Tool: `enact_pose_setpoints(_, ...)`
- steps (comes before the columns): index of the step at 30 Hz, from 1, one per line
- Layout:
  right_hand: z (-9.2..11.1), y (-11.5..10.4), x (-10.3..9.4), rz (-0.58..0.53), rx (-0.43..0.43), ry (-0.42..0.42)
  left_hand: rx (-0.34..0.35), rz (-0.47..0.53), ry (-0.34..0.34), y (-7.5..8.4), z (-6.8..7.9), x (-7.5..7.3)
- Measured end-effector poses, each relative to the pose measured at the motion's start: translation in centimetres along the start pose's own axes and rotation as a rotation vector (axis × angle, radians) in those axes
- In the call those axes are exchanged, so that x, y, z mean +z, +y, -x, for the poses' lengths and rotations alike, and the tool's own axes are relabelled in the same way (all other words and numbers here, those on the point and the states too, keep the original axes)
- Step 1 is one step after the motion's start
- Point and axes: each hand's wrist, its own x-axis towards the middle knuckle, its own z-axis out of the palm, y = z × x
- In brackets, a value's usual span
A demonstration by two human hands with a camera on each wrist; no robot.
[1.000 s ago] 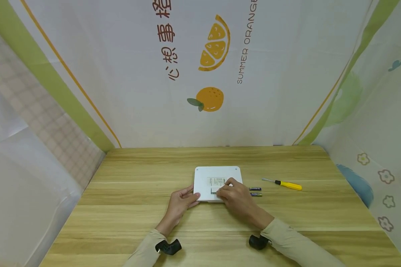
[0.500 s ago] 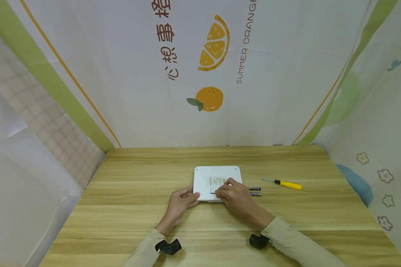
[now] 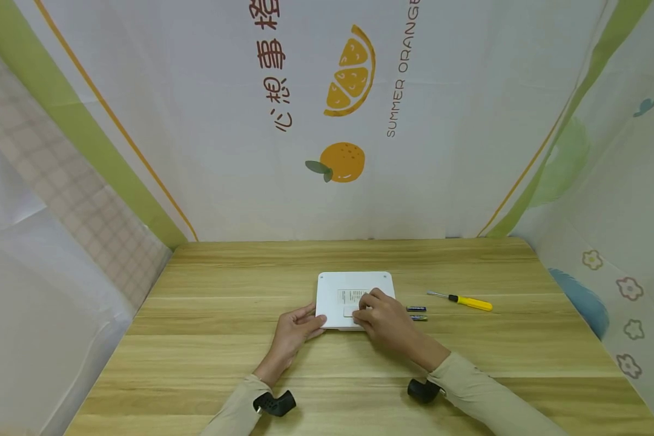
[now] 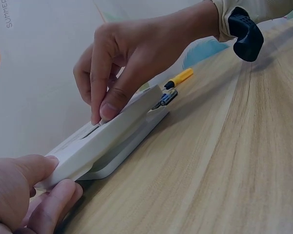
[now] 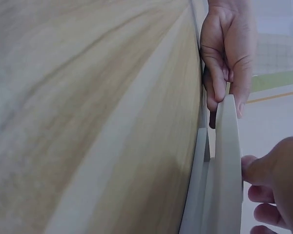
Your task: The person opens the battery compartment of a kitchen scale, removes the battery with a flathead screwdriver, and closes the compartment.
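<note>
A flat white device (image 3: 329,290) with a printed label and rounded corners lies face down near the middle of the table. My left hand (image 3: 294,330) grips its near left corner, thumb on top and fingers underneath, as the left wrist view also shows. On the device's upper face, my right hand (image 3: 384,318) pinches a small white battery cover (image 3: 348,312) between thumb and fingertips, mostly hidden by the hand. From the left wrist view, the device (image 4: 102,141) sits tilted, with a paler plate beneath its body. Two slim batteries (image 3: 416,309) lie just right of the device.
A screwdriver (image 3: 471,303) with a yellow handle lies farther right on the wooden table (image 3: 223,351). Black wrist mounts (image 3: 275,402) hang at both sleeves. Behind the table hangs a white cloth (image 3: 441,181) printed with oranges.
The dark edge seen under the battery cover a second ago has gone, and the cover now lies flatter against the device. My right fingers have shifted slightly; the left hand has stayed put.
</note>
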Motion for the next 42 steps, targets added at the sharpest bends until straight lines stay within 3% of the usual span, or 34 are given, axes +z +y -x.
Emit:
enact_pose_setpoints(10,0.8,0.3,-0.4,-0.003,-0.043,-0.101,-0.010,-0.005,0.007,0.0,0.0,0.2)
enact_pose_setpoints(12,0.8,0.2,-0.6,-0.019,-0.016,-0.105,-0.009,-0.006,0.011,0.2,0.0,0.2)
enact_pose_setpoints(15,1.0,0.3,-1.2,-0.054,0.117,-0.094,-0.009,-0.007,0.015,0.4,0.0,0.2)
enact_pose_setpoints(20,1.4,2.2,-2.9,-0.216,0.508,-0.120,-0.011,0.003,0.024,0.2,0.0,0.2)
enact_pose_setpoints(22,1.5,3.3,-3.7,-0.301,0.648,-0.167,-0.012,0.005,0.028,0.2,0.0,0.3)
enact_pose_setpoints(25,2.0,4.7,-4.5,-0.435,0.784,-0.248,-0.013,0.005,0.026,0.2,0.0,0.3)
enact_pose_setpoints(29,2.3,5.6,-4.8,-0.578,0.852,-0.362,-0.012,0.000,0.024,0.2,0.0,0.3)
enact_pose_setpoints(33,2.5,5.5,-4.5,-0.642,0.885,-0.435,-0.014,0.002,0.019,0.3,0.0,0.2)
enact_pose_setpoints(42,2.8,4.6,-3.6,-0.711,0.922,-0.435,-0.015,-0.014,0.014,0.2,-0.1,0.1)
